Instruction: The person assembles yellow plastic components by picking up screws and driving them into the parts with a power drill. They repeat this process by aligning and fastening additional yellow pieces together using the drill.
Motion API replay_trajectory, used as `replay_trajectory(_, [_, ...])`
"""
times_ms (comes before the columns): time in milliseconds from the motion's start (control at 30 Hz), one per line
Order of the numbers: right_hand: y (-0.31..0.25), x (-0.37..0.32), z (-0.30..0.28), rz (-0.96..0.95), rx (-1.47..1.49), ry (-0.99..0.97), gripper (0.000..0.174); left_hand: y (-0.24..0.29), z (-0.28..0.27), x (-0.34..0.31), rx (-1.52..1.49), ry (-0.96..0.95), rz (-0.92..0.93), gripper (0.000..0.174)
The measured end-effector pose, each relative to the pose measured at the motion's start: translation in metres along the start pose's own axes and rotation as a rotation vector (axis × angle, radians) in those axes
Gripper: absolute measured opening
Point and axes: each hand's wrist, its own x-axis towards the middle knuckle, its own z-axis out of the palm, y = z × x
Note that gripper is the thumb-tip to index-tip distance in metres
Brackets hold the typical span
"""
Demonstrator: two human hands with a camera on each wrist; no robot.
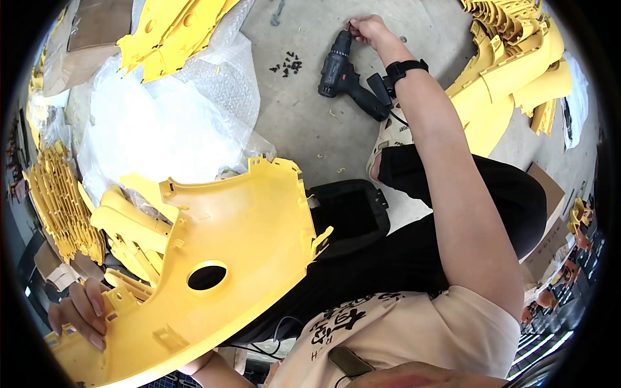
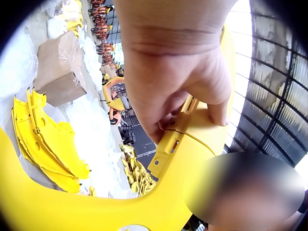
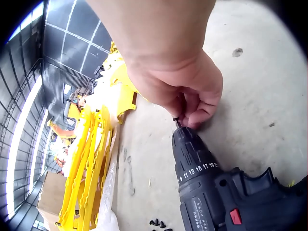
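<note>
My left hand [image 1: 81, 312] grips the edge of a large curved yellow plastic panel [image 1: 259, 226] with a round hole, its fingers curled over the flanged side. In the left wrist view the thumb presses the panel's outer face. Out on the floor, my right hand [image 1: 370, 29] is at the nose of a black cordless drill [image 1: 337, 74] lying on its side. Its thumb and fingers pinch a small black screw [image 3: 176, 119] at the tip of the drill's bit. The drill's chuck [image 3: 187, 144] points toward the fingertips.
Several small black screws [image 1: 288, 64] lie loose on the concrete floor near the drill. Yellow panels are stacked at the right [image 1: 511, 71] and left [image 1: 61, 200]. Bubble wrap [image 1: 226, 71] spreads at the upper left, and a black tray-like thing [image 1: 349, 216] lies beside the person's legs.
</note>
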Motion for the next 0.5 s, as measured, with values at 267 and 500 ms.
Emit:
replay_trajectory(267, [0.011,-0.016,-0.01,-0.049,-0.346,0.091,0.03,0.002,0.009,-0.005,0.027,0.189,0.03,0.048])
replay_trajectory(500, [0.032,-0.109,-0.013,-0.174,-0.881,-0.431,0.113,-0.01,0.015,-0.01,0.12,0.214,0.128,0.086])
